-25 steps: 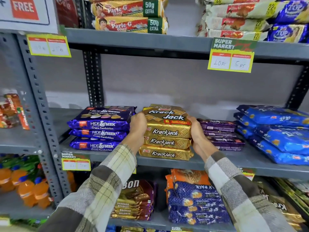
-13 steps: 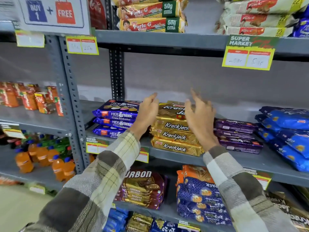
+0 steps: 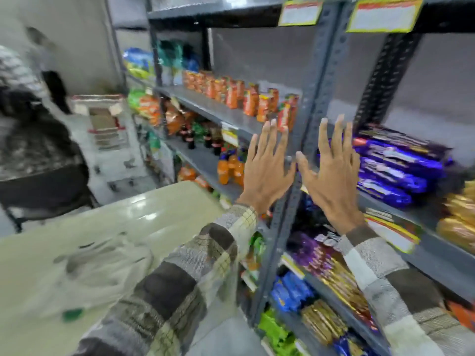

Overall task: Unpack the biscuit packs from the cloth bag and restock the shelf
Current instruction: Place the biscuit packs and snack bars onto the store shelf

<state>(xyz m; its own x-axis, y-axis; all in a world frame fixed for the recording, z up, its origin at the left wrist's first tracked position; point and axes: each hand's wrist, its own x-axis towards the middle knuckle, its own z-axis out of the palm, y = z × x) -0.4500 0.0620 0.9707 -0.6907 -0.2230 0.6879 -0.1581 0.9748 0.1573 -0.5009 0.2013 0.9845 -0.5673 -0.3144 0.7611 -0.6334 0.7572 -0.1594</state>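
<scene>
My left hand point(image 3: 267, 168) and my right hand point(image 3: 334, 173) are raised in front of the grey shelf upright point(image 3: 312, 104), fingers spread and straight, holding nothing. To the right on the middle shelf point(image 3: 421, 214) lie the purple-blue biscuit packs point(image 3: 395, 168), and the golden biscuit packs point(image 3: 460, 214) show blurred at the frame's right edge. A pale cloth bag point(image 3: 102, 263) lies blurred on the light table point(image 3: 144, 211) at lower left, below my left sleeve.
Orange juice cartons point(image 3: 246, 98) and soft-drink bottles point(image 3: 228, 165) fill the shelves to the left. More biscuit packs point(image 3: 331, 278) sit on the lower shelves. A shopping trolley point(image 3: 108, 124) stands in the aisle, with a dark chair point(image 3: 43, 186) and a person point(image 3: 15, 73) at far left.
My hands have let go of the golden pack stack and come away from the shelf, fingers spread. The view has swung left, so the packs now sit at the right edge.
</scene>
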